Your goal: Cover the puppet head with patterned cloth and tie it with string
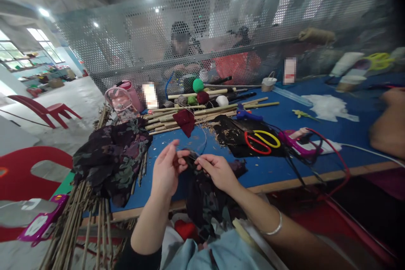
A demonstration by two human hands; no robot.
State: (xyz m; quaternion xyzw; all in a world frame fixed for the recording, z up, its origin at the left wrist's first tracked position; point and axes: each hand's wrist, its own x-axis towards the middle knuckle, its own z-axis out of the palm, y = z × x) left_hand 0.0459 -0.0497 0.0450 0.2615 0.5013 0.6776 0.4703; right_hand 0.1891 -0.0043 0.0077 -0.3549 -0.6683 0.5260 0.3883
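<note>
the wearer's two bare hands worked over the near edge of a blue tabletop (268,171). the right hand (220,172) pinched the gathered top of a dark floral fabric (202,196) between thumb and fingers. the left hand (166,173) stood opposite, thumb raised and fingers curled near the same gathered end; whether these fingers gripped it could not be told. the fabric hung below the hands, over the table edge and toward the lap. a silver bangle (276,230) encircled the right forearm.

to the left, a second floral cloth (110,160) lay partly over a bundle of dry stalks (71,215). beyond the hands, a dark red cloth scrap (185,123) rested against bamboo sticks (264,104), with a green yarn ball (198,85) behind. to the right, scissors (268,138) with one red and one yellow handle loop lay on a black cloth (232,147), near a blue glue gun (249,114). at the far right, a co-worker's arm (387,128) was partly visible.
</note>
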